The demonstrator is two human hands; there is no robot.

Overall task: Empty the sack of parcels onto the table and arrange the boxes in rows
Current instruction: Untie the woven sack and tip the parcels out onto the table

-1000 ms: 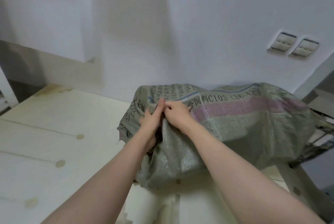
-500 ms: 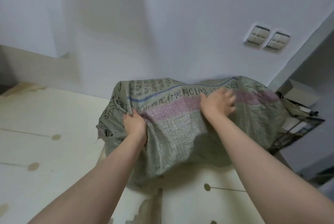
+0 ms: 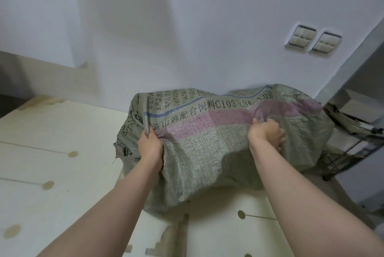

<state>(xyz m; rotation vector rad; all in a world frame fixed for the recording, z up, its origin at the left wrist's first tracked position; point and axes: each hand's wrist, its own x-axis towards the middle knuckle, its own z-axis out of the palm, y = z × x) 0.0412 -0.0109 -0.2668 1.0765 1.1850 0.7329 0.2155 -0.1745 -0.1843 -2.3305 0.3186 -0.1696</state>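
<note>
A bulging grey-green woven sack [image 3: 207, 153] with black print and a pink band lies on the pale wooden table [image 3: 52, 153], its far side against the white wall. My left hand [image 3: 150, 145] grips a fold of cloth near the sack's left end. My right hand [image 3: 267, 132] clutches a bunch of cloth on the pink band toward the right end. The sack's torn edge hangs at the left. The parcels inside are hidden.
A dark wire rack [image 3: 353, 148] with boxes and papers stands just right of the sack. Two wall switches [image 3: 313, 39] sit above it. The table stretches to the left and toward me, with round marks and thin seams.
My right hand has slid from beside the left hand along the sack to the right and now bunches the cloth. The left hand keeps its hold at the left end.
</note>
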